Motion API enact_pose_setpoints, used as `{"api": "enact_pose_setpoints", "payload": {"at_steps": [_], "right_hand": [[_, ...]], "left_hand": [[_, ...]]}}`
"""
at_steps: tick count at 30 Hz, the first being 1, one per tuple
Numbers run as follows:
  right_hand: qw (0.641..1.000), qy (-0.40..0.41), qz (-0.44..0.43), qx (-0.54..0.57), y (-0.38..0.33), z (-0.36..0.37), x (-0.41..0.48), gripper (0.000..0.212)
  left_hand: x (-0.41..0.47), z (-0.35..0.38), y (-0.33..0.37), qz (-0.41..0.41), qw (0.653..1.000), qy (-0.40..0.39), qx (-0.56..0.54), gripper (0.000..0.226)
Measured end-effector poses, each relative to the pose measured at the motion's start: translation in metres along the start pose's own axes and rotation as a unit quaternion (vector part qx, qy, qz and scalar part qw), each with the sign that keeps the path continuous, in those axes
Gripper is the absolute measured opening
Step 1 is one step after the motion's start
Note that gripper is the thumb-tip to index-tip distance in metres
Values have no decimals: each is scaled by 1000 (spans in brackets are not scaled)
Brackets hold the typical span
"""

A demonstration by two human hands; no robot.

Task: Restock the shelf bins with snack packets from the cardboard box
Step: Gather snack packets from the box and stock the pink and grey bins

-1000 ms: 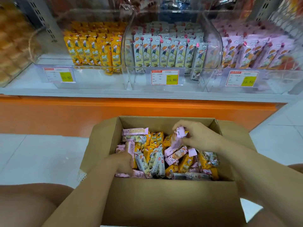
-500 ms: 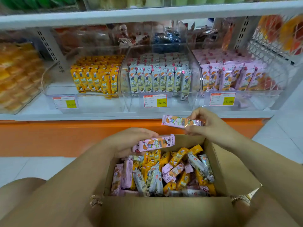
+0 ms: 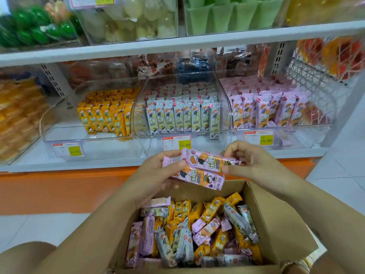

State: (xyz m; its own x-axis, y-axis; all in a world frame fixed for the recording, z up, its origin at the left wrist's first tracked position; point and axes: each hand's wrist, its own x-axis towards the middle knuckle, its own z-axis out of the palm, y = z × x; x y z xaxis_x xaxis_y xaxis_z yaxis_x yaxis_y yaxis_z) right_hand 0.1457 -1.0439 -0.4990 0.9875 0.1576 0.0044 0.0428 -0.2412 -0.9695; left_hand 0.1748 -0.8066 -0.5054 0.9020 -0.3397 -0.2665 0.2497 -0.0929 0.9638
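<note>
Both hands are up over the far edge of the open brown cardboard box, each holding a snack packet. The left hand has its thumb clamped on top of the lower long pink foil packet, fingers underneath. The right hand pinches the right end of the upper long pink foil packet, which lies across the lower one, touching it.

Both packets sit just in front of the middle clear plastic shelf bin, the one with grey packets. The clear plastic bin of matching pink packets is off to the right. The box holds a jumble of pink, orange and grey packets.

The left fingers are mostly hidden behind the packets, the box's near side is cut off at the bottom edge, and the packet print is too blurry to read.
</note>
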Motion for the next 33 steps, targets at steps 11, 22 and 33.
{"api": "enact_pose_setpoints", "payload": {"at_steps": [11,22,33], "right_hand": [[995,75,-67,12,-15,-29,-9,22],[968,212,-136,-16,-2,-91,10,26],[882,27,78,-464,0,-174,70,31]], "left_hand": [[21,48,76,142,946,4,291,60],[79,117,128,249,886,-48,388,26],[165,144,122,214,779,28,589,45]]}}
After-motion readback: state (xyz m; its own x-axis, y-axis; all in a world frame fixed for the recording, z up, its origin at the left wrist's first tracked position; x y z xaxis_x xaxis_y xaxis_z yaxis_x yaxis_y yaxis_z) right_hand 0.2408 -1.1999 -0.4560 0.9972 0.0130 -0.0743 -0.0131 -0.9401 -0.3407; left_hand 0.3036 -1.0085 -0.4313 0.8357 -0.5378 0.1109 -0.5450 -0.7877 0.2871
